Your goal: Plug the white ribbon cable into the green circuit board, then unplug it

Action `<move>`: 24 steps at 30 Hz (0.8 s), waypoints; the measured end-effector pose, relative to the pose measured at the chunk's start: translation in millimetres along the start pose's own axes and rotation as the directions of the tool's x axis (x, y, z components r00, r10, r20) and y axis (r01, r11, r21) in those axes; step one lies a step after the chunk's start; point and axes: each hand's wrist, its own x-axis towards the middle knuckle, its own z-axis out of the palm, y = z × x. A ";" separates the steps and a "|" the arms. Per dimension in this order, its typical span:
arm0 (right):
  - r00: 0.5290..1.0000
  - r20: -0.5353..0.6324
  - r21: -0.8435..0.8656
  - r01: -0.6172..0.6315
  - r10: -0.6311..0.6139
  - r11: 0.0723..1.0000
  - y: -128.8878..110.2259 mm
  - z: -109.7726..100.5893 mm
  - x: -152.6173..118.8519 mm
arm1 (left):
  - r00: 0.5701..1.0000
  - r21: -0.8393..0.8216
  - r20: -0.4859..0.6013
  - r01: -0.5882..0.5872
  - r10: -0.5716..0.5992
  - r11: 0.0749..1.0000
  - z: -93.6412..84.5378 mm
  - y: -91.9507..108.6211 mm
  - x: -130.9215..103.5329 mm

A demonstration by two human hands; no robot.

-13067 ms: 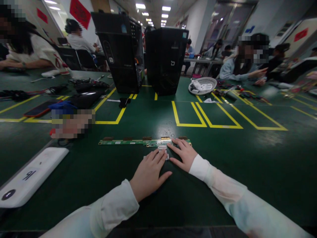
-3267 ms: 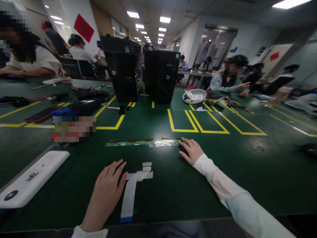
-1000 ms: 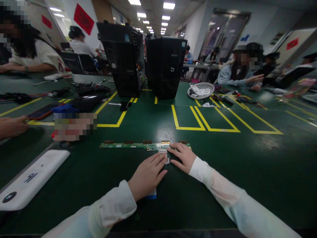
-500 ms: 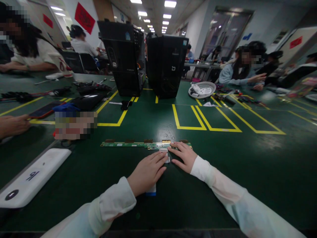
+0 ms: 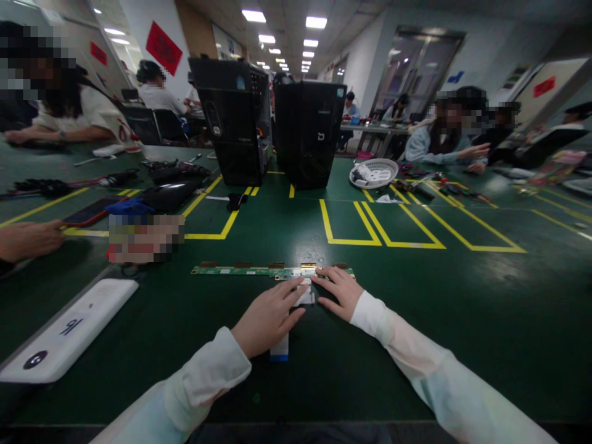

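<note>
A long, narrow green circuit board lies crosswise on the green table, with copper-brown tabs along its far edge. From its near side a white flat ribbon cable runs toward me, ending in a blue tip. My left hand rests over the cable, fingers stretched toward the connector and thumb apart, covering the cable's middle. My right hand lies with spread fingers on the right part of the board, its fingertips beside the connector. That hand hides some of the board's right end.
A white device lies at the left, near another person's hand. Two black computer cases stand at the back. A white basket with small parts sits right of them. Yellow tape marks the table.
My left hand has shifted slightly left, its fingers a little more apart, showing more of the cable near the connector. My right hand stays on the board. The view has tilted slightly.
</note>
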 end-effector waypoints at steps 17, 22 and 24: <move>0.999 0.041 -0.025 -0.015 0.016 1.000 -0.7 -2.7 -1.1 | 0.846 0.182 -0.295 0.506 -0.444 0.843 -2.2 -27.8 -119.4; 0.999 -0.007 -0.024 0.043 -0.043 0.999 -13.1 -4.0 2.9 | 0.848 0.228 -0.362 0.484 -0.388 0.845 6.9 -33.2 -121.3; 0.998 0.018 -0.015 0.062 -0.061 0.998 -20.0 -4.3 5.3 | 0.846 0.235 -0.364 0.489 -0.390 0.840 8.1 -33.9 -117.6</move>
